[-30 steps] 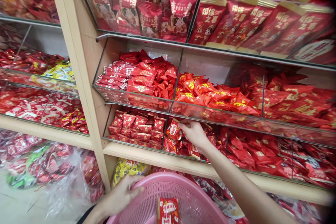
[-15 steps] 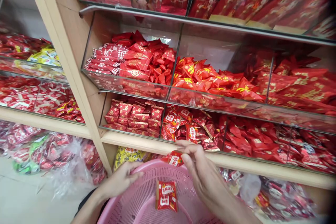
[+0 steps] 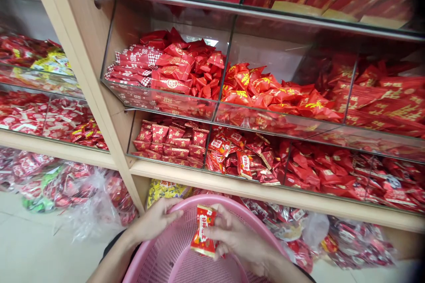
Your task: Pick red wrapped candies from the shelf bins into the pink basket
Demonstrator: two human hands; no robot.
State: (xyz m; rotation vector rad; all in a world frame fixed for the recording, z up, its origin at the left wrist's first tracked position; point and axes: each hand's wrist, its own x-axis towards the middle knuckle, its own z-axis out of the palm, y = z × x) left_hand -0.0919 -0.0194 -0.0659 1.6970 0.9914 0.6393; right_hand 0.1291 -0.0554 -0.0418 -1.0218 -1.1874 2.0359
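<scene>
Pink plastic mesh forms the basket (image 3: 166,247), which sits low in front of the person, just below the shelf edge (image 3: 212,181). The left hand (image 3: 156,223) has its fingers over the rim on the left side. The right hand (image 3: 239,239) is above the basket, thumb and fingers closed in a narrow pinch on the right side of a red packet (image 3: 203,230). A bit of red shows beyond those fingers; whether it is a second packet, I cannot tell.

The likeliest trouble is a slip: the wrapper looks slick, and the pinch takes only one side, so the packet could swing or drop. Over the basket that would cost little; near the rim it might fall outside. A hard squeeze could crush what is inside or split a seam. The basket could also tip if the left hand pressed down on its rim, since the hold is one-sided; what bears its weight is out of sight.

The packet is nearly upright in view, its printed face toward the camera. Its long axis runs from the crimped end nearest the shelf down to the end nearest the person, leaning slightly right at the top.
</scene>
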